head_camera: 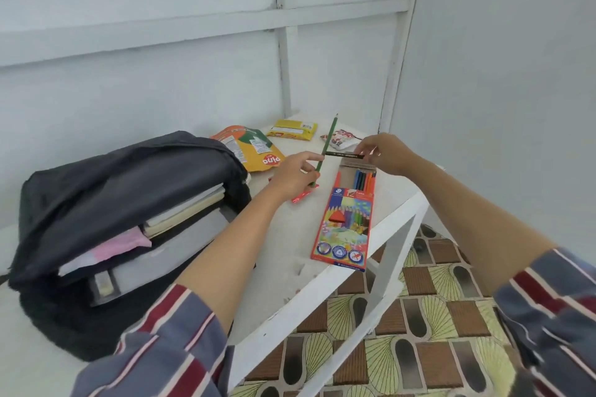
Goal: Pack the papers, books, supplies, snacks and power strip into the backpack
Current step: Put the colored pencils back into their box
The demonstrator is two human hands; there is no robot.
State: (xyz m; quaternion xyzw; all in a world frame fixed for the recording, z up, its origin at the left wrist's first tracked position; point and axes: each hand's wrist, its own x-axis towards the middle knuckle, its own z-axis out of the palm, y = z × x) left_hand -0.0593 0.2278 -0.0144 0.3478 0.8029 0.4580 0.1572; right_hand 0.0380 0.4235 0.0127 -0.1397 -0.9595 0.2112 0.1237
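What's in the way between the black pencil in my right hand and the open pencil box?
Nothing visible. The right hand holds the black pencil right by the pencil box, at its open end. The green pencil in the left hand crosses its tip, to the side of the opening.

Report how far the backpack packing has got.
Done: stacked books and pink papers sit inside the open black fabric backpack. In hand: the left hand pinches a green pencil, the right hand a black pencil, near the open cardboard coloured-pencil box. Left: that box, loose red pencils, the orange snack pouch, yellow snack packet and patterned packet on the white table. No power strip shows.
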